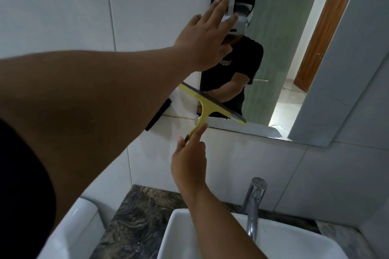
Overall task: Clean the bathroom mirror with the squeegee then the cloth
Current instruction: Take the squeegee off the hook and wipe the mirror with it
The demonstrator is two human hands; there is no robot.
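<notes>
The bathroom mirror (280,52) hangs on the white tiled wall above the basin. My right hand (189,162) grips the handle of a yellow squeegee (207,109), index finger stretched along it. Its dark rubber blade lies tilted across the mirror's lower left corner, partly over the tile. My left hand (206,38) is raised with fingers spread, flat against the mirror's left edge, holding nothing. No cloth is in view.
Below stands a white basin (174,235) with a chrome tap (254,204). A dark marbled counter (134,223) lies left of it, beside a white toilet tank (77,225). The mirror reflects a person and a brown door (324,38).
</notes>
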